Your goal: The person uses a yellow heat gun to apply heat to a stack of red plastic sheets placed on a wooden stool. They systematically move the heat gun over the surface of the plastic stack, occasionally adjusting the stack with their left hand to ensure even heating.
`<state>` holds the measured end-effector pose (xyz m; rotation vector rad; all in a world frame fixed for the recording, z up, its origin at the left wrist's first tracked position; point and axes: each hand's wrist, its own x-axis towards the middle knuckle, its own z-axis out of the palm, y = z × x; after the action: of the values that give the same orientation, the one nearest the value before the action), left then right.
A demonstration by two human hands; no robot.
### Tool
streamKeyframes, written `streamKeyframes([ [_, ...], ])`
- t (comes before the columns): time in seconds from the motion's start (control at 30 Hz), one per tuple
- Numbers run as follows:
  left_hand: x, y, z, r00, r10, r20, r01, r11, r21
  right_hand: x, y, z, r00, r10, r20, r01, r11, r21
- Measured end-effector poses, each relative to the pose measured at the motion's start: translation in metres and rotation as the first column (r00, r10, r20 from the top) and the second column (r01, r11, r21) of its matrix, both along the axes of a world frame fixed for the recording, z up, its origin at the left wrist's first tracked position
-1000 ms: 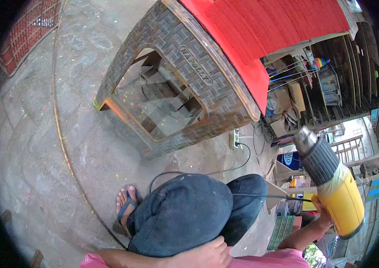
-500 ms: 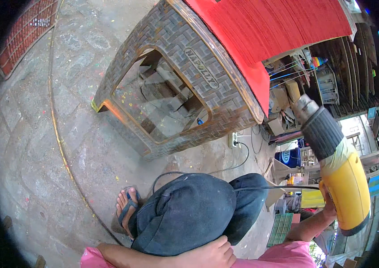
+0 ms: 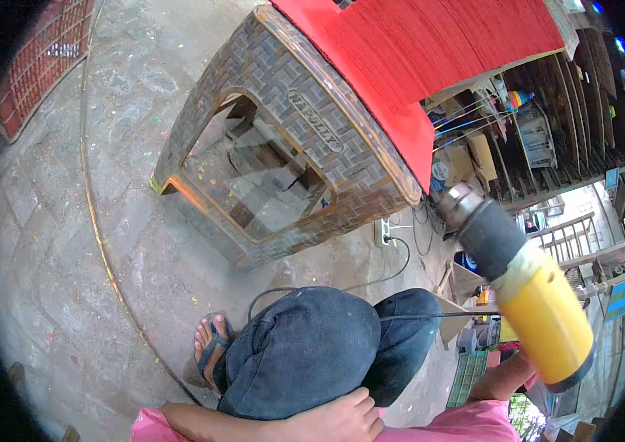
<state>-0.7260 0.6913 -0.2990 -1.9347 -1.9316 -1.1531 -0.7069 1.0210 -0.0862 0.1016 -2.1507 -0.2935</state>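
My right hand (image 3: 522, 362) grips a yellow heat gun (image 3: 548, 313) from behind; the tool's body covers most of the fingers. Its metal nozzle (image 3: 461, 202) points up and left, close to the corner of a red sheet (image 3: 424, 147) in this view. More red sheets (image 3: 445, 51) lie in a thick pile on a brown-grey plastic stool (image 3: 382, 173) with a woven pattern. Across my lap, by my bent knee, rests my left hand (image 3: 349, 418). Its fingers are curled and close together, and whatever lies under them is hidden.
A black cord (image 3: 467, 314) runs from the heat gun across my knees toward a white power strip (image 3: 382, 232). A long hose (image 3: 102, 247) curves over the floor at left, near a red crate (image 3: 43, 66). Cluttered shelves (image 3: 563, 118) stand at right.
The heat gun has moved left and slightly down, bringing its nozzle nearer the red sheet's corner. My left hand stays on my lap, and the view has shifted slightly.
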Motion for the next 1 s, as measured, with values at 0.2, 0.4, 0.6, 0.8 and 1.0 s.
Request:
streamKeyframes([
  [0.2, 0.000, -0.003, 0.003, 0.999, -0.007, 0.031, 0.006, 1.000, 0.028, -0.009, -0.010, 0.010, 1.000, 0.021, 0.004, -0.021, 1.000, 0.001],
  [0.4, -0.008, 0.000, 0.003, 0.969, -0.141, 0.203, 0.115, 0.984, 0.132, -0.020, -0.019, 0.012, 0.998, 0.056, -0.003, -0.056, 0.998, -0.028],
  [0.6, -0.017, 0.003, 0.006, 0.897, -0.264, 0.355, 0.139, 0.930, 0.339, -0.035, -0.047, 0.055, 0.993, 0.110, 0.039, -0.108, 0.992, -0.066],
  [0.8, -0.007, 0.009, -0.006, 0.970, -0.128, 0.207, 0.114, 0.990, 0.077, -0.074, -0.095, 0.084, 0.979, 0.196, -0.049, -0.200, 0.976, -0.090],
  [1.0, -0.009, 0.007, -0.005, 0.975, -0.103, 0.196, 0.085, 0.992, 0.096, -0.104, -0.120, 0.080, 0.981, 0.107, -0.162, -0.046, 0.940, 0.339],
])
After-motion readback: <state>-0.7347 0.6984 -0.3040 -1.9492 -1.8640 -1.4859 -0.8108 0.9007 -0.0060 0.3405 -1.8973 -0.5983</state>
